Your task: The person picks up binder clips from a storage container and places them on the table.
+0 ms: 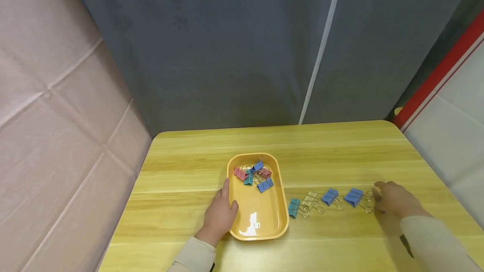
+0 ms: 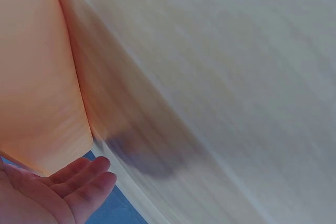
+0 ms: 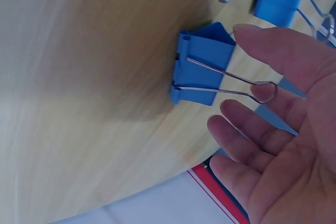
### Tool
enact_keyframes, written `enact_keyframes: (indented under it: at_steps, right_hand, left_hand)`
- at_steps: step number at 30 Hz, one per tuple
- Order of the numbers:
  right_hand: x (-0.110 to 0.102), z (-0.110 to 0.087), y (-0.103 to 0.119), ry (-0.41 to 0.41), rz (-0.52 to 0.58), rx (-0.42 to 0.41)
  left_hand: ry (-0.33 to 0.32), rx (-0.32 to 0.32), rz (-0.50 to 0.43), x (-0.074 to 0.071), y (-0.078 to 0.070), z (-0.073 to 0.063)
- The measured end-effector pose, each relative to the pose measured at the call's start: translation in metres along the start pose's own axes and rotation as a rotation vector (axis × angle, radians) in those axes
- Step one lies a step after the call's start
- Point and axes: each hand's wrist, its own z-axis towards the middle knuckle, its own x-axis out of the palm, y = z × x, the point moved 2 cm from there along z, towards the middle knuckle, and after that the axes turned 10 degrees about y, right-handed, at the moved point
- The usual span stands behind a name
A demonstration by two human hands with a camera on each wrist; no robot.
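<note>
My left hand [image 1: 219, 215] rests against the left side of a yellow-orange tray [image 1: 282, 205], thumb at the rim and fingers stretched along the outer wall. In the left wrist view the fingers [image 2: 86, 182] look straight beside the tray wall [image 2: 37, 66]. The right hand [image 1: 397, 198] is low over the table at the right end of a row of binder clips. In the right wrist view a blue binder clip [image 3: 202, 66] stands by its loosely bent fingers. The thumb tip reaches the clip's corner; whether it touches is unclear. From the head view, the hand mostly hides this clip.
Left of the right hand are a large blue clip [image 1: 353, 197], a smaller blue clip [image 1: 330, 196], a yellow clip [image 1: 310, 200] and a teal clip [image 1: 293, 207]. Several pink, teal and blue clips [image 1: 265, 185] lie in the tray's far half. A dark panel [image 1: 227, 53] borders the wooden table [image 1: 181, 179].
</note>
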Motion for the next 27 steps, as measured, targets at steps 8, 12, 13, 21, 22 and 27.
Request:
enact_keyframes:
  at_steps: [8, 12, 13, 21, 22, 27]
  right_hand:
    - [-0.007, -0.005, 0.009, -0.042, -0.009, -0.026]
    - [-0.013, -0.007, 0.015, -0.058, -0.032, -0.018]
    - [-0.015, -0.008, 0.017, -0.063, -0.04, -0.016]
    - [-0.025, -0.013, 0.026, -0.087, -0.048, 0.013]
    - [-0.026, -0.014, 0.027, -0.086, -0.045, 0.018]
    - [-0.032, -0.019, 0.035, -0.106, -0.053, 0.012]
  left_hand:
    - [-0.002, 0.002, -0.003, 0.0, -0.001, -0.001]
    - [0.002, -0.003, -0.004, 0.0, -0.001, -0.001]
    - [0.003, -0.004, -0.004, 0.0, -0.001, -0.001]
    - [-0.001, -0.005, 0.002, 0.0, 0.0, -0.001]
    - [-0.002, -0.004, 0.002, 0.0, 0.0, -0.001]
    - [-0.009, 0.0, 0.001, 0.0, 0.0, -0.001]
